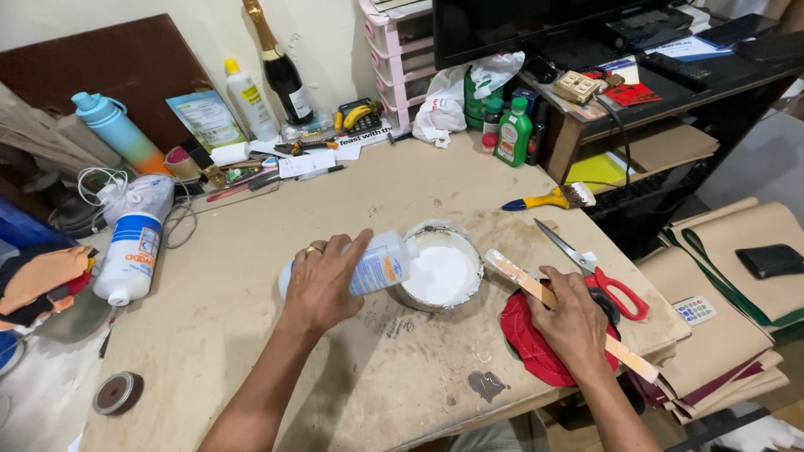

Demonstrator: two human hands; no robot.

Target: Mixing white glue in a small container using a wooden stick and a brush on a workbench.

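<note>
My left hand (322,280) grips a white squeeze bottle (377,266) with a blue and orange label, tipped sideways with its nozzle at the rim of a round tin (473,251) filled with white liquid. My right hand (574,322) holds a flat wooden stick (511,272) whose far end points toward the tin. That hand rests over a red cloth (523,343) at the table's front right. Red-handled scissors (599,276) lie just beyond the right hand.
A larger white bottle (130,255) lies on its side at left. A yellow-handled brush (548,199) lies behind the tin. Bottles, pens and papers crowd the back edge. A tape roll (117,392) sits front left. Brown boards (729,301) are stacked at right.
</note>
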